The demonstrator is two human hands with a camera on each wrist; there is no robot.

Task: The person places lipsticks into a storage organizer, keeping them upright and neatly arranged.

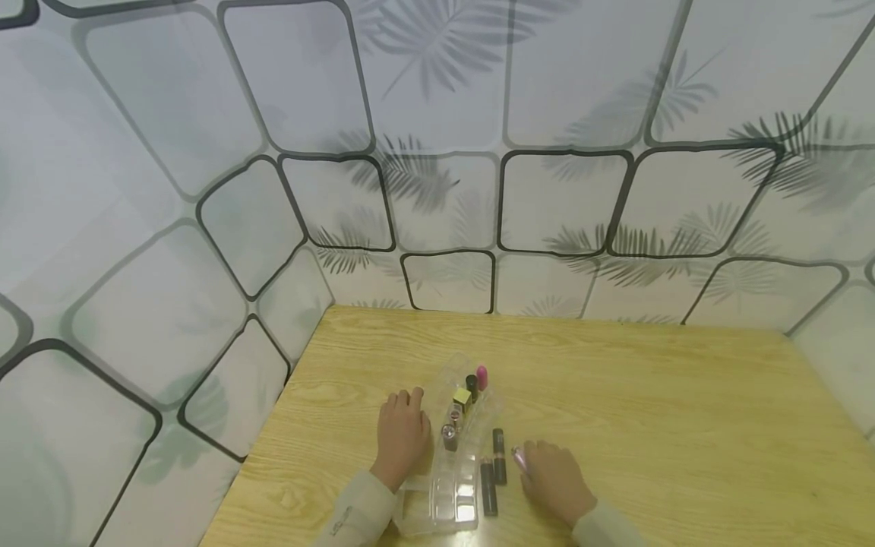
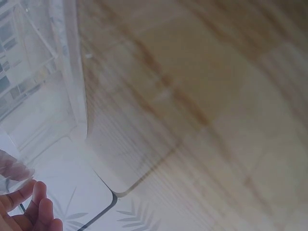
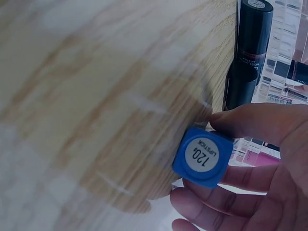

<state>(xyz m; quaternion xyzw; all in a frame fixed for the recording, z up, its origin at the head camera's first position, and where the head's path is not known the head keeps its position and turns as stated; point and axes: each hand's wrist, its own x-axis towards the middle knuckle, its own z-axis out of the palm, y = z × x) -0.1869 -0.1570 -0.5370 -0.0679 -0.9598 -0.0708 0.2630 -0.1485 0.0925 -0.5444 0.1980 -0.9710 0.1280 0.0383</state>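
My right hand (image 1: 555, 480) pinches a lipstick (image 3: 199, 156) between thumb and fingers. Its square blue base, with a round white label reading "120 LIPSTICK", faces the right wrist camera. To the left of this hand, two dark lipstick tubes, one farther (image 1: 500, 456) and one nearer (image 1: 488, 488), lie on the table along a clear plastic organizer (image 1: 417, 524). My left hand (image 1: 402, 437) rests at the organizer's left side, fingers loosely bent. Standing in the organizer's far half are a pink lipstick (image 1: 482, 377), a black one (image 1: 472, 384), a yellow-topped one (image 1: 462, 396) and others with shiny ends (image 1: 448, 434).
The wood-grain table (image 1: 683, 425) stretches away to the right of my right hand. A pale wall covering (image 1: 444, 205) with dark outlines and leaf prints rises behind the table and along its left side.
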